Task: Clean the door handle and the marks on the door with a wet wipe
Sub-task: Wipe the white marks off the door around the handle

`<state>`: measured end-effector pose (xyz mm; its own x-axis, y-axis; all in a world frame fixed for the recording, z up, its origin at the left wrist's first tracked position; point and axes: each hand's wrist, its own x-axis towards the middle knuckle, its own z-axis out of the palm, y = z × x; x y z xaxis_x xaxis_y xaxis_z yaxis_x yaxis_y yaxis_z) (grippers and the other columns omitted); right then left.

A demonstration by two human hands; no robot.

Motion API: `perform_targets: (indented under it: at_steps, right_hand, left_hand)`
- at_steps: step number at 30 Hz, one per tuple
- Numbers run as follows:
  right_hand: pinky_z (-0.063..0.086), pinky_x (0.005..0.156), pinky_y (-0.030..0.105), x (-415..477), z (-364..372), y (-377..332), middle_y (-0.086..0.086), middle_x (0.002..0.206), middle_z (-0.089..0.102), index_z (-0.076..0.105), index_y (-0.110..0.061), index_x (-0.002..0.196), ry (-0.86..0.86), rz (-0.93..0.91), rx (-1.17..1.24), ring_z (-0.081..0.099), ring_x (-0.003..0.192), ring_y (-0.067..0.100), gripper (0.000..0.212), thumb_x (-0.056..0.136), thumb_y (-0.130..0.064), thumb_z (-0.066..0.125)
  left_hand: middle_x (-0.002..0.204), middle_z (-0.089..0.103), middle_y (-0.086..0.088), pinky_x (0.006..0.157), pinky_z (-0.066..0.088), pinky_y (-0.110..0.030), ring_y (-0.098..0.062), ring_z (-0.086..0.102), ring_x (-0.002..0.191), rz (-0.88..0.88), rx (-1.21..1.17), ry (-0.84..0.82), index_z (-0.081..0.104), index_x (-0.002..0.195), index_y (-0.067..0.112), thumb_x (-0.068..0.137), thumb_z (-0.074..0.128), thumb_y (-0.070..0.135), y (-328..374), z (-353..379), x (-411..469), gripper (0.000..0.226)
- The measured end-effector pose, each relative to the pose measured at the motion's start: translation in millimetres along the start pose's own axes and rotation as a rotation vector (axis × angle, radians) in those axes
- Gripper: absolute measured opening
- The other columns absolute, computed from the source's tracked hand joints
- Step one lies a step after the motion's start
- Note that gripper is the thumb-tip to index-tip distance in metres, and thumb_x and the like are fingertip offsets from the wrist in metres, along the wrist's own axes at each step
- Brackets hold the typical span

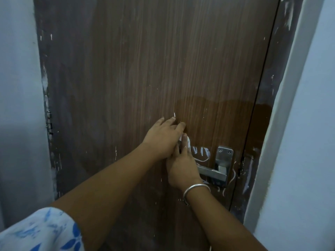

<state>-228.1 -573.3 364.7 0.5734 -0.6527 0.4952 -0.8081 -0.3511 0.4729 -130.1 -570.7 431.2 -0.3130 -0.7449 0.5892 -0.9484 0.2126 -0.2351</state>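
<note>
A brown wood-grain door (145,69) fills the view. Its steel lever handle (212,172) sits on a screwed plate (223,156) at the lower right. White marks (201,152) are smeared on the door just left of the plate. My right hand (181,169), with a silver bangle at the wrist, presses a white wet wipe (187,142) flat against the door left of the marks. My left hand (164,138) lies flat on the door, fingers spread, partly over my right hand's fingers. A darker wet patch (217,115) shows above the handle.
The dark door frame (268,87) runs down the right, flecked with white paint. Pale blue walls stand on the left (18,87) and right (308,142). Small white specks (116,153) dot the door's left part. My blue-patterned sleeve (41,230) is at the bottom left.
</note>
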Motion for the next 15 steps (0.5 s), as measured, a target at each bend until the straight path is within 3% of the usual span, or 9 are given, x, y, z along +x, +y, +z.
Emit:
perform_targets:
  at_steps: [3, 5, 11, 15]
  right_hand:
    - [0.015, 0.113, 0.045, 6.7, -0.2, -3.3, 0.019, 0.144, 0.035, 0.04, -0.006, 0.134, -0.044, -0.099, 0.041, 0.026, 0.135, 0.035, 0.05, 0.09, -0.029, 0.05]
    - [0.017, 0.112, 0.044, 11.2, 1.3, -4.1, 0.017, 0.143, 0.039, 0.042, -0.006, 0.133, -0.055, -0.114, 0.098, 0.028, 0.134, 0.032, 0.047, 0.091, -0.027, 0.05]
    - [0.003, 0.115, 0.05, 11.7, 5.5, -7.2, 0.02, 0.153, 0.014, 0.021, -0.003, 0.143, -0.084, -0.068, -0.059, 0.001, 0.141, 0.039, 0.071, 0.09, -0.041, 0.048]
    - [-0.002, 0.113, 0.056, 7.3, 9.0, -13.9, 0.031, 0.15, -0.003, 0.005, 0.003, 0.144, -0.053, 0.079, -0.076, -0.013, 0.135, 0.051, 0.08, 0.09, -0.041, 0.044]
  left_hand:
    - [0.151, 0.029, -0.005, 0.115, 0.01, -0.04, -0.021, 0.015, 0.143, 0.014, 0.011, 0.007, 0.021, 0.146, 0.016, 0.088, 0.056, 0.021, 0.7, -0.3, -1.6, 0.068]
    - [0.156, 0.019, -0.002, 0.116, 0.009, -0.041, -0.02, 0.008, 0.144, 0.0, 0.007, -0.058, 0.016, 0.147, 0.019, 0.089, 0.056, 0.022, 1.6, 1.8, -2.0, 0.071]
    - [0.156, 0.018, -0.001, 0.115, 0.006, -0.045, -0.024, 0.001, 0.145, -0.006, 0.003, -0.169, 0.01, 0.148, 0.021, 0.09, 0.052, 0.019, -5.8, -1.3, -1.0, 0.072]
    - [0.157, 0.013, 0.003, 0.115, 0.005, -0.048, -0.026, 0.0, 0.145, -0.021, -0.05, -0.203, 0.004, 0.148, 0.024, 0.092, 0.046, 0.019, -11.7, 0.5, -5.5, 0.07]
